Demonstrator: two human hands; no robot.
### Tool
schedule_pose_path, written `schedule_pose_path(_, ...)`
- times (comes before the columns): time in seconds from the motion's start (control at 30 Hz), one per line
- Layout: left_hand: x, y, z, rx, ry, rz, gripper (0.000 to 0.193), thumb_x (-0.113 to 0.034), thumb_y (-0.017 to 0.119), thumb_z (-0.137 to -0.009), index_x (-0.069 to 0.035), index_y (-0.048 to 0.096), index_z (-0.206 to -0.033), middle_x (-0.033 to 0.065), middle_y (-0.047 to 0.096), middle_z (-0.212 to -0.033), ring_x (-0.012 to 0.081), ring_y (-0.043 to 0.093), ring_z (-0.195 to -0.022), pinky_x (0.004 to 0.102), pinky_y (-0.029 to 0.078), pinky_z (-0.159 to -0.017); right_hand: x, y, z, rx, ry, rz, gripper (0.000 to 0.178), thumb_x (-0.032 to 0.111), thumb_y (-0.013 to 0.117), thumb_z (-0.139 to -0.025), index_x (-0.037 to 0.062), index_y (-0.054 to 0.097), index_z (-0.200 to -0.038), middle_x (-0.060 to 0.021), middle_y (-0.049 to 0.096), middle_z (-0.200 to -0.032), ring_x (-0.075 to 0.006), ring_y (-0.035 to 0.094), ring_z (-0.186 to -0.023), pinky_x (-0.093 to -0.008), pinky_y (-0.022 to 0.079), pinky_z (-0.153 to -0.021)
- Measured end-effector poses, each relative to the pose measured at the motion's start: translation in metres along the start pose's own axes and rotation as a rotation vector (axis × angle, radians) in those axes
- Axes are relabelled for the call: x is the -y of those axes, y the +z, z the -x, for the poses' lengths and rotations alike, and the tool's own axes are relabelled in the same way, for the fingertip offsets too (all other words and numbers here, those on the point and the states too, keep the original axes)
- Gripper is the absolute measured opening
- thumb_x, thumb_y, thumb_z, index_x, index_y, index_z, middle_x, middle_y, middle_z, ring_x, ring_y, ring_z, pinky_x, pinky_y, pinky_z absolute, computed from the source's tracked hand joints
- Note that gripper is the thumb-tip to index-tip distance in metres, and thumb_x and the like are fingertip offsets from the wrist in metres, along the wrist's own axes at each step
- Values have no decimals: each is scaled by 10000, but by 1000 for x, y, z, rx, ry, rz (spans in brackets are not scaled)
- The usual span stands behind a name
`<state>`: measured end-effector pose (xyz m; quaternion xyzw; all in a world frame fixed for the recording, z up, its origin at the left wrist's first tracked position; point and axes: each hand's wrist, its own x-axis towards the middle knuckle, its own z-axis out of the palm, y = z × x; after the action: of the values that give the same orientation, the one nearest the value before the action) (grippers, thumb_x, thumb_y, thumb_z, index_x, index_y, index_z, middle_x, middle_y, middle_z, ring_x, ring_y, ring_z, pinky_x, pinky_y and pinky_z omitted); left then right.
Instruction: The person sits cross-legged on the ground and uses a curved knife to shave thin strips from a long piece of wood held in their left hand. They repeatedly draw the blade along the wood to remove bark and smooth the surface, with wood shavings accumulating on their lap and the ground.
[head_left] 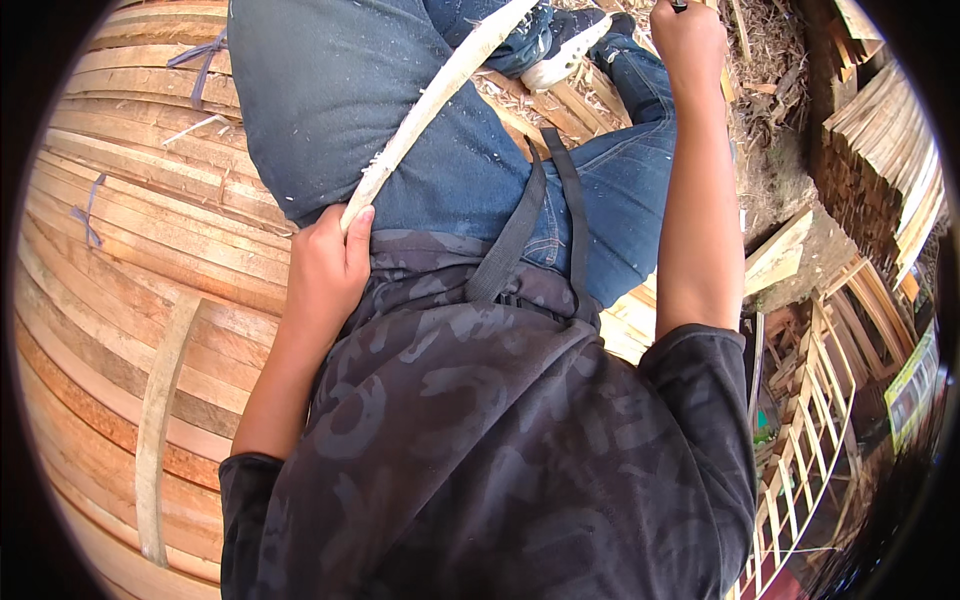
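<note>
My left hand (331, 258) is closed round the lower end of a long, pale, peeled stick (420, 112). The stick slants up and to the right across my jeans, slightly curved with ragged fibres along its edge, and its far end runs out of the top of the picture. At the top right, my right hand (692, 45) is a fist, the arm stretched away from me. A black handle (679, 5) shows at the top of that fist; the rest of it is hidden by the fingers or beyond the picture's edge.
Stacked wooden planks (150, 220) lie along my left, some tied with purple strips (205, 68). One loose curved slat (165, 430) rests across them. Shavings (770, 60) litter the ground at upper right. Beyond stand a bundle of split wood (885, 150) and a ladder-like wooden frame (815, 450).
</note>
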<state>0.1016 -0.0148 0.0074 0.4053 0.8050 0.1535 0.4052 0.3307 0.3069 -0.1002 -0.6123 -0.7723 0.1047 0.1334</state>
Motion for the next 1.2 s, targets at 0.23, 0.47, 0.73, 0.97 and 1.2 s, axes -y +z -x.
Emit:
schedule_pose_path(0.23,-1,5,9,-29,-5,-89,318,-237,532,-938,18,550,-750,242,547,-594,431,569,-570,453,421,-505,31,-7,40,160,-243,140,255,277,594,-811,70,708,-904,-240,635,-714,-408,638,-713,-457,519,-693)
schedule_pose_path(0.47,14,-3,21,-70,-75,-14,359,-306,495,-955,-3,517,-765,217,525,-599,418,534,-574,449,391,-524,57,-22,62,135,-119,-178,376,316,613,-852,-30,652,-710,-227,540,-539,-396,548,-516,-412,438,-519)
schedule_pose_path(0.73,17,4,27,-109,-101,10,370,-355,545,-928,-17,509,-782,200,519,-599,383,537,-560,418,403,-529,66,-70,87,360,-89,-24,247,235,642,-755,28,720,-864,-203,649,-691,-380,650,-697,-428,535,-680)
schedule_pose_path(0.97,20,9,21,-128,-34,-27,387,-363,575,-916,-16,507,-760,188,500,-562,370,519,-518,411,391,-497,51,-56,84,333,-224,198,278,289,615,-806,31,694,-741,-201,630,-634,-369,648,-619,-437,534,-598)
schedule_pose_path(1.2,14,10,19,-129,-69,40,385,-350,585,-916,-14,513,-742,180,476,-541,356,497,-488,403,371,-476,52,-25,54,262,-223,257,272,301,594,-816,54,709,-817,-224,655,-735,-393,652,-728,-465,531,-693)
